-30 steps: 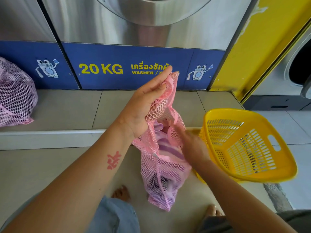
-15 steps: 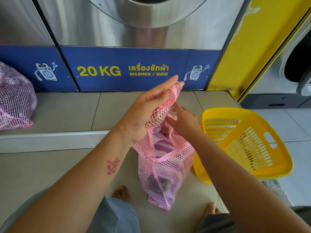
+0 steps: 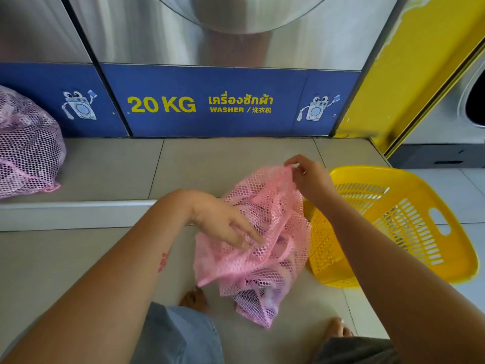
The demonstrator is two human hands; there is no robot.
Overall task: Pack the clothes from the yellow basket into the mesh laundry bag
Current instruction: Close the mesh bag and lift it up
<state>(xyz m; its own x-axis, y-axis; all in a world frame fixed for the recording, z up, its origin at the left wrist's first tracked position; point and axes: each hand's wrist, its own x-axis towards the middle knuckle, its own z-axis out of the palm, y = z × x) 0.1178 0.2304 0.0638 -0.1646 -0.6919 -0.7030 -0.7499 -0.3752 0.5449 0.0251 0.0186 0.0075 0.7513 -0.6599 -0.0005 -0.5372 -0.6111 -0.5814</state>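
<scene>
Right hand (image 3: 311, 177): thumb and fingertips pressed together on the top edge of the pink mesh laundry bag (image 3: 259, 245), lifting that edge up, likely to keep the mouth raised so the load does not spill
Left hand (image 3: 223, 224): fingers loosely spread and laid flat on the near side of the netting, not pinching anything that I can see; it seems to press the bulk down and steady it while the other hand pulls the rim
Mesh laundry bag: hangs between the two hands, below the right one and under the left palm, sagging down to the floor (image 3: 78, 258) by the bare feet; it bulges unevenly
Clothes (image 3: 270, 306): purple and pale fabric shows through the netting low in the bag, below both hands; individual garments cannot be told apart
Yellow basket (image 3: 393, 222): just right of the right forearm, touching or nearly touching the bag, tipped with its open side toward the person; no clothes show inside, so the transfer looks finished
Likely step: gathering or closing the mouth of the bag
Second pink mesh bag (image 3: 29, 151): well left of the left hand, on the raised step (image 3: 110, 169), full
Washer panel (image 3: 210, 103): beyond both hands, blue, marked 20 KG
</scene>
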